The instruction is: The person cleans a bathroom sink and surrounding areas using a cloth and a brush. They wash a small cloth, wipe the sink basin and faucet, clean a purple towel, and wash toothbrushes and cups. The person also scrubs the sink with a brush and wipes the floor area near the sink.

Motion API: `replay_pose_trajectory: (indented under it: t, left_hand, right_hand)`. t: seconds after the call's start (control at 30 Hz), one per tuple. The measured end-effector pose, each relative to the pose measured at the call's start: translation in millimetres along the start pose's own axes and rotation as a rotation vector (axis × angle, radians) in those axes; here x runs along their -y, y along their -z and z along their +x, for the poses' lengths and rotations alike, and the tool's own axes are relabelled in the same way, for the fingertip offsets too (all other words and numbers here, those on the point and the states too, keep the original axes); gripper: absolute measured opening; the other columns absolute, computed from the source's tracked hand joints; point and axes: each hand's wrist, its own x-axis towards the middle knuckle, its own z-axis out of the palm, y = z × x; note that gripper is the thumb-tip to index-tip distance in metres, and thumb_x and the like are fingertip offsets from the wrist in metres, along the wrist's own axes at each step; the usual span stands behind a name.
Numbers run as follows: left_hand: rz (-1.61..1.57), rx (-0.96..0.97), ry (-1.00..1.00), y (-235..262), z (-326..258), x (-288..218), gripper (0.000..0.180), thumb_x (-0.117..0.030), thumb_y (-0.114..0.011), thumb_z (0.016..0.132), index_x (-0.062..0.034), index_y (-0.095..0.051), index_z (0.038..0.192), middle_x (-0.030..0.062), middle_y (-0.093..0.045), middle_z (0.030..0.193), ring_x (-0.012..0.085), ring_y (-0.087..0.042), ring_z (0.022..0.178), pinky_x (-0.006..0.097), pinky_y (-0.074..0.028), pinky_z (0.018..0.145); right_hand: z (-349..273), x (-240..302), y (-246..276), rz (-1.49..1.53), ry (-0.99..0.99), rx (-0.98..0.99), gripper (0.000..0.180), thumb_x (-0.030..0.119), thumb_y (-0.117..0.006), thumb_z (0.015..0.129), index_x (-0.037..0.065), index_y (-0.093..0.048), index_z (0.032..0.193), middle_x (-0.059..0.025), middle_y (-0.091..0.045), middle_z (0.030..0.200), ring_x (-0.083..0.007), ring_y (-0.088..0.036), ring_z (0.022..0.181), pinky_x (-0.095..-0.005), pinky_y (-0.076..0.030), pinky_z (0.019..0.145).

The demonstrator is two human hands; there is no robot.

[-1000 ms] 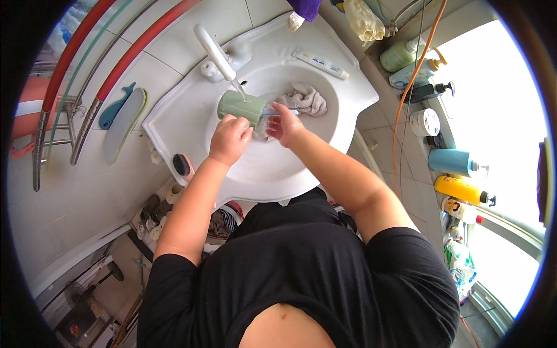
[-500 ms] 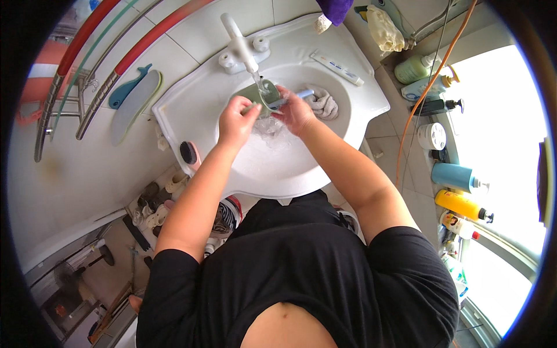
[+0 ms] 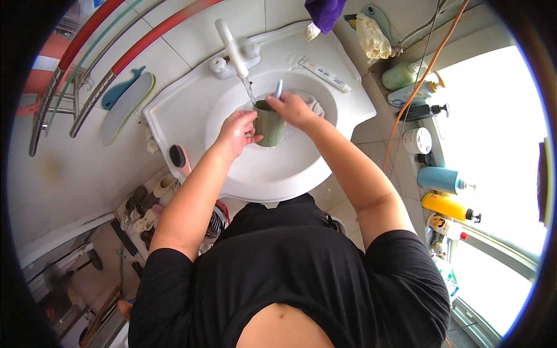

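Observation:
In the washbasin [image 3: 238, 184], a green cup [image 3: 269, 129] stands upright under the running water from the white tap [image 3: 233, 53]. My left hand [image 3: 236, 131] has its fingers and thumb closed against the cup's left side. At the cup's far right rim, my right hand [image 3: 295, 110] grips a thin pale blue handle [image 3: 279, 89] that sticks up past the fingers. That hand also touches the rim; its fingertips are partly hidden. Behind my right wrist lies a crumpled grey cloth [image 3: 316, 108], mostly covered.
A toothpaste tube [image 3: 326, 75] rests on the basin's right ledge, and a hairbrush [image 3: 179, 158] at its left edge. Pump bottles, one blue [image 3: 440, 179] and one yellow [image 3: 447, 205], line the windowsill. An orange hose [image 3: 413, 107] hangs at the right. Red-sleeved rails [image 3: 136, 57] are on the left.
The cup has gone from tipped under the stream to upright and lower in the basin. The blue handle has swung from lying sideways to pointing up. My view has shifted slightly.

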Motion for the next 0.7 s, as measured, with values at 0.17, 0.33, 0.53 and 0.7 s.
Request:
replay_pose_trajectory:
  t: [0.17,0.33,0.53,0.7]
  left_hand:
    - [0.139,-0.057,-0.275,5.8,-9.7,6.9,0.016,-0.012,-0.050,0.082,-0.0069,-0.047,0.097,-0.0036,-0.040,0.060,0.0066,-0.041,0.054,0.033,-0.048,0.068]
    - [-0.037,-0.065,-0.324,25.7,-20.5,13.3,0.011,-0.013,-0.050,0.083,-0.0078,-0.048,0.093,-0.0046,-0.037,0.056,0.0063,-0.040,0.054,0.034,-0.048,0.070]
    - [0.011,-0.090,-0.319,26.0,-31.5,20.3,0.010,-0.013,-0.051,0.084,-0.0083,-0.048,0.092,-0.0052,-0.037,0.056,0.0052,-0.040,0.054,0.033,-0.047,0.072]
    - [0.014,-0.116,-0.341,27.6,-28.4,24.7,0.009,-0.012,-0.051,0.084,-0.0085,-0.048,0.092,-0.0051,-0.038,0.056,0.0051,-0.040,0.054,0.032,-0.047,0.072]
  right_hand:
    - [-10.1,6.5,-6.3,-0.219,0.383,0.077,0.058,0.046,-0.054,0.080,0.006,-0.047,0.121,-0.0195,-0.039,0.129,-0.0317,-0.036,0.120,-0.0361,-0.030,0.099]
    - [1.2,-9.7,34.8,-0.059,0.240,0.067,0.069,0.055,-0.057,0.073,0.009,-0.044,0.124,-0.0176,-0.037,0.131,-0.0338,-0.033,0.121,-0.0395,-0.029,0.099]
    - [44.5,-93.6,86.7,-0.984,0.191,-0.501,0.063,0.049,-0.058,0.075,0.011,-0.044,0.123,-0.0130,-0.044,0.125,-0.0307,-0.041,0.114,-0.0407,-0.033,0.095]
    - [36.4,-87.5,86.4,-1.027,0.019,-0.363,0.043,0.026,-0.056,0.078,0.009,-0.047,0.117,-0.0105,-0.051,0.111,-0.0292,-0.049,0.101,-0.0424,-0.040,0.085]
